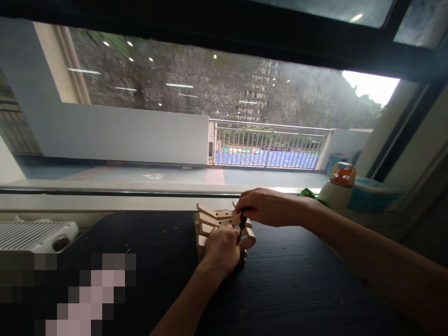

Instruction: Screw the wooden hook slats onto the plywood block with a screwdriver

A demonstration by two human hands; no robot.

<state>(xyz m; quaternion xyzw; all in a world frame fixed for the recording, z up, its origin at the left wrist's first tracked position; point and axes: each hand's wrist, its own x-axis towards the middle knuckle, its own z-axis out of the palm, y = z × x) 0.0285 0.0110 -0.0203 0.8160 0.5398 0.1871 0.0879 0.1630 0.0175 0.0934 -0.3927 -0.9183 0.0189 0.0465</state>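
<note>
A small light wooden piece with curved slats (206,219) stands on the dark table, and several dark holes show in its slats. Around its near side my left hand (224,245) is closed, steadying it with the fingers partly hidden. From above right, my right hand (261,206) grips the dark handle of a screwdriver (242,220). The screwdriver points down, close beside the left fingers. Its tip is hidden near the slats, so I cannot tell whether it sits in a screw.
The black wood-grain table (297,275) runs to a window sill (168,203). At the back right are a white jug with an orange top (338,189), a teal box (373,198) and a green cloth (308,193). A white slotted appliance (38,233) stands at left; the lower left is pixelated.
</note>
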